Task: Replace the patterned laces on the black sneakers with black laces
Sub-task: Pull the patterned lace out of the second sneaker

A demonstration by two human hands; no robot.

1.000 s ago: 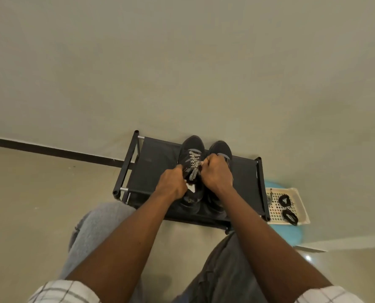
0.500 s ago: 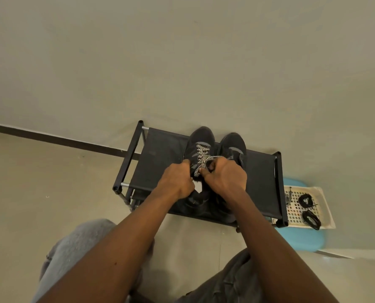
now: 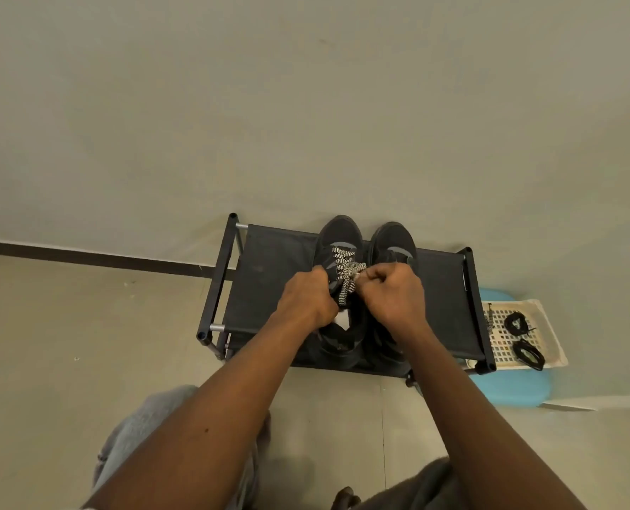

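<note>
**Patterned lace (image 3: 346,277) pinched from both sides**

At the middle of the shoe rack (image 3: 269,274), the left hand (image 3: 308,301) and right hand (image 3: 394,296) each pinch the patterned lace on the left sneaker (image 3: 339,237). In a tray (image 3: 550,327) just right of the rack lie the black laces (image 3: 523,340).

Both arms are reaching forward, bare along their whole visible length, and converging toward the far middle. The left forearm (image 3: 229,403) is running up from the near left, and the right forearm (image 3: 475,406) from the near right. Both wrists are lying roughly in line with the forearms.

The left hand (image 3: 308,298) is lying back-up with its fingers curled under. Its knuckles are butting against the left side of the patterned lace (image 3: 347,271). Whether those fingers are gripping anything is hidden.

The right hand (image 3: 394,294) is also lying back-up, with fingers curled. Its thumb and forefinger are pinching the lace at the hand's left tip. The two hands are sitting just beside each other, not touching.
</note>
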